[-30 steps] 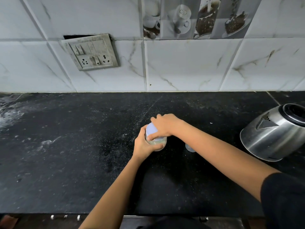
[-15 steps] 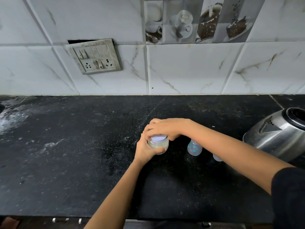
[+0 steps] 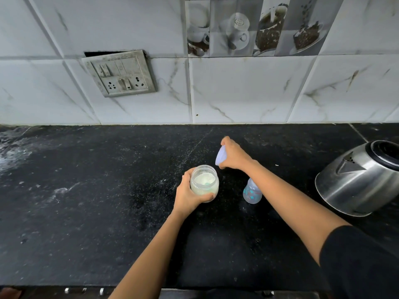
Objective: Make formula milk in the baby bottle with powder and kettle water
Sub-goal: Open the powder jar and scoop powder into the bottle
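Note:
A clear jar of white formula powder (image 3: pixel 204 182) stands open on the black counter (image 3: pixel 86 201), gripped around its side by my left hand (image 3: pixel 190 196). My right hand (image 3: pixel 234 155) holds the jar's pale lilac lid (image 3: pixel 220 157) tilted on edge, behind and to the right of the jar, close to the counter. A small clear baby bottle (image 3: pixel 252 192) with teal and red print stands to the right of the jar, partly behind my right forearm. A steel kettle (image 3: pixel 358 180) with a black rim sits at the far right.
A white tiled wall (image 3: pixel 237 89) backs the counter, with a loose switch and socket plate (image 3: pixel 121 74) at the left. Pale powdery smears mark the counter's left side (image 3: pixel 13 156). The counter's front edge (image 3: pixel 86 287) runs along the bottom.
My right hand has taken the lid off the jar and carried it back and to the right. The powder inside now shows, and the baby bottle is uncovered.

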A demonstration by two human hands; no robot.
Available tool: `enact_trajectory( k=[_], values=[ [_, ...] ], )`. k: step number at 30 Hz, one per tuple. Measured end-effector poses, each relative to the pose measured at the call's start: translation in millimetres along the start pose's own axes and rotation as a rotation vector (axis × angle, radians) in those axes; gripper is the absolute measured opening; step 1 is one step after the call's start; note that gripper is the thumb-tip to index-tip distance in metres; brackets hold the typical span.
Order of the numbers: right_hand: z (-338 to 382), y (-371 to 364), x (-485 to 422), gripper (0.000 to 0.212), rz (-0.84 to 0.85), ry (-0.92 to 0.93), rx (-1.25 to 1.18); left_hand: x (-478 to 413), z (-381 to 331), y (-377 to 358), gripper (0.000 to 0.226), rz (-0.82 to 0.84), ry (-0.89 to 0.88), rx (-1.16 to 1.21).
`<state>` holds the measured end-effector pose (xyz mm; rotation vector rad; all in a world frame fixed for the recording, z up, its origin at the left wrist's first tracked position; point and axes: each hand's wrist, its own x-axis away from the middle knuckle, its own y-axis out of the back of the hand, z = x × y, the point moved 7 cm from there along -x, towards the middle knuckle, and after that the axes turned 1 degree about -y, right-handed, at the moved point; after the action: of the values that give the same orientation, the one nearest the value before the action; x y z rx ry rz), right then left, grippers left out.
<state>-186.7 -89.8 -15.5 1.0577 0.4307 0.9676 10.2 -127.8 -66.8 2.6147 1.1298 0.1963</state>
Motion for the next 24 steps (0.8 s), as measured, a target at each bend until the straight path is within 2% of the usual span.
enact_trajectory(
  k=[3, 5, 10, 12, 15, 17, 19, 24],
  values=[
    [-9, -17, -1, 0.082, 0.112, -0.122, 0.027, 0, 0, 0, 0.082, 0.003, -0.001, 0.011],
    [-11, -25, 0, 0.087, 0.166, -0.144, 0.074, 0, 0, 0, 0.082, 0.005, -0.002, 0.013],
    [-18, -30, 1, 0.084, 0.293, -0.168, 0.194, 3, -3, 0, 0.080, -0.019, -0.014, 0.028],
    [-12, -17, -2, 0.069, 0.249, -0.118, 0.134, 4, -4, 1, 0.079, -0.030, -0.015, 0.027],
    [12, 23, 6, 0.030, 0.019, 0.006, -0.122, 5, -4, 1, 0.078, -0.041, -0.016, 0.031],
    [34, 38, 26, 0.013, -0.043, 0.090, -0.205, 6, -4, 1, 0.079, -0.046, -0.028, 0.017],
    [53, 34, 47, 0.010, -0.003, 0.153, -0.148, 6, -4, 0, 0.083, -0.046, -0.056, 0.001],
    [71, -9, 68, 0.014, 0.073, 0.119, 0.199, 10, -3, 0, 0.091, -0.019, -0.112, -0.022]
  ],
)
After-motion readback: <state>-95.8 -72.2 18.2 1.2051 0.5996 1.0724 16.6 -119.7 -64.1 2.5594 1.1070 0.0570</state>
